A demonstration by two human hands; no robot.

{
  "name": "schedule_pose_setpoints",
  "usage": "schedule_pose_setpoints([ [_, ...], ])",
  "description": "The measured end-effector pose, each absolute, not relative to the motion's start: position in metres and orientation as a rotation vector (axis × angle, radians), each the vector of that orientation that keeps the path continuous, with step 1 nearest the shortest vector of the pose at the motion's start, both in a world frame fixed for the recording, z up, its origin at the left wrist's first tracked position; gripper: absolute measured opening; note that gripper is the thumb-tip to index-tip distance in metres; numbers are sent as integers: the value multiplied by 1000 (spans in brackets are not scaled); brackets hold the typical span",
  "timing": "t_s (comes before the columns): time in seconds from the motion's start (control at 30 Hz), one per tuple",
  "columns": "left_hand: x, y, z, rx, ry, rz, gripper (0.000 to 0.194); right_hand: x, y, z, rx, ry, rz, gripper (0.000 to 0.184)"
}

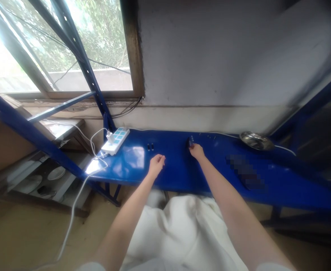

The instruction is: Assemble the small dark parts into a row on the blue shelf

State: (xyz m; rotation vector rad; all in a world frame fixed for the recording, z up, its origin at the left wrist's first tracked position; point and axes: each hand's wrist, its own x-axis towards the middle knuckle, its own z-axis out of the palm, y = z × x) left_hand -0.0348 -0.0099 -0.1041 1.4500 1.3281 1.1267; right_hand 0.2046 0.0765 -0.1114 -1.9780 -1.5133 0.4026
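Note:
My left hand (156,164) rests on the glossy blue bench (182,169), fingers curled loosely inward; whether it holds anything is hidden. Just beyond it stand two small dark pieces (150,146) on the bench. My right hand (196,151) reaches farther back, its fingers pinched on a small dark blue part (190,142) near the bench's rear edge. More tiny dark pieces (210,136) lie to the right of that part.
A white power strip (115,140) with a plugged charger and white cable lies at the bench's left end. A metal dish (256,140) sits at the back right. Blue shelf beams cross at left, dishes lie on a low shelf (45,180), and a window is above.

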Motion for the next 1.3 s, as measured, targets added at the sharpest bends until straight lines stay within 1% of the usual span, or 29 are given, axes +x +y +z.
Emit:
schedule_pose_setpoints([
  [0.17,-35,-11,-102,1456,1325,1121,28,205,72,-107,-2048,-1352,451,18],
  [0.63,-34,-11,-101,1440,1345,1107,27,199,72,-112,-2013,-1274,324,13],
  [0.8,-34,-11,-101,1437,1352,1104,28,203,72,-110,-2005,-1304,390,8],
  [0.87,-34,-11,-101,1437,1351,1105,27,202,68,-109,-2013,-1297,419,15],
  [0.97,-35,-10,-102,1456,1348,1097,28,198,56,-110,-1954,-1190,427,32],
  [1.03,-34,-11,-102,1501,1363,1104,28,193,46,-112,-1861,-1117,424,37],
  [1.2,-28,-19,-99,1886,1439,1210,25,182,25,-114,-1667,-1108,333,29],
  [1.3,-25,-19,-89,2076,1493,1171,25,180,20,-113,-1637,-1128,306,27],
])
